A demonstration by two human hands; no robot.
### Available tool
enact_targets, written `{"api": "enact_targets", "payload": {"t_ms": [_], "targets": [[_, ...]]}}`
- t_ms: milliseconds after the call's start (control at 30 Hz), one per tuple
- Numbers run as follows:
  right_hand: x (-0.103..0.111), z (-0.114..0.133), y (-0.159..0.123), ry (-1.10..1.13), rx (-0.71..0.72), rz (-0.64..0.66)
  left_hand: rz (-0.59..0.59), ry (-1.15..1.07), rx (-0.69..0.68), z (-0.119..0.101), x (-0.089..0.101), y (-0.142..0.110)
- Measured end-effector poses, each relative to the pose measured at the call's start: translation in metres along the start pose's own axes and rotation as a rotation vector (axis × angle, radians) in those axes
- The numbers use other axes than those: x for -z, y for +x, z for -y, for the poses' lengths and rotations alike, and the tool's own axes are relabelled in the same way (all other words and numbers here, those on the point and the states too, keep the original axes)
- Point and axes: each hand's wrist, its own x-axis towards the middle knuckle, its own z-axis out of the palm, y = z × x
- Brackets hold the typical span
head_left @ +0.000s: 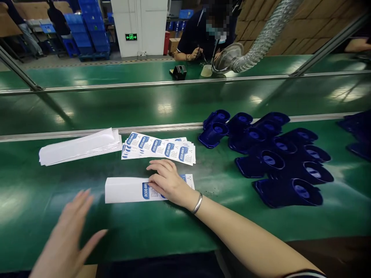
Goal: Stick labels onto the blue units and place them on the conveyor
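My right hand (171, 183) lies over a strip of blue-and-white printed labels (187, 181) on the green table, its bent fingers and thumb gripping the strip near the middle. Plain white paper (124, 190) covers the strip's left part. The hand hides some of the print. Lower left, my left hand (74, 224) hovers apart from the strip, slightly blurred, fingers stretched and thumb spread, holding nothing. Just behind the right hand is a fanned pile of label strips (158, 146). Left of that pile lies a stack of plain white paper strips (79, 148).
Several dark blue plastic housings (274, 160) stand on the right of the green table (139, 235). A metal rail (162, 83) crosses behind. Beyond it, a person (197, 34) works beside a flexible silver duct (263, 38). Blue crates (92, 23) are stacked at the back left.
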Motion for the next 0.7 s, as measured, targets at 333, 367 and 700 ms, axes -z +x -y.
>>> {"api": "enact_targets", "payload": {"t_ms": [333, 367, 700], "targets": [[0.041, -0.015, 0.012, 0.256, 0.081, -0.254, -0.050, 0.141, -0.359, -0.046, -0.100, 0.077], [0.052, -0.023, 0.014, 0.251, 0.010, -0.375, -0.059, 0.146, -0.357, -0.042, -0.102, 0.076], [0.110, -0.152, -0.011, -0.461, -0.762, -0.591, -0.094, 0.073, -0.290, -0.034, -0.104, 0.079]]}}
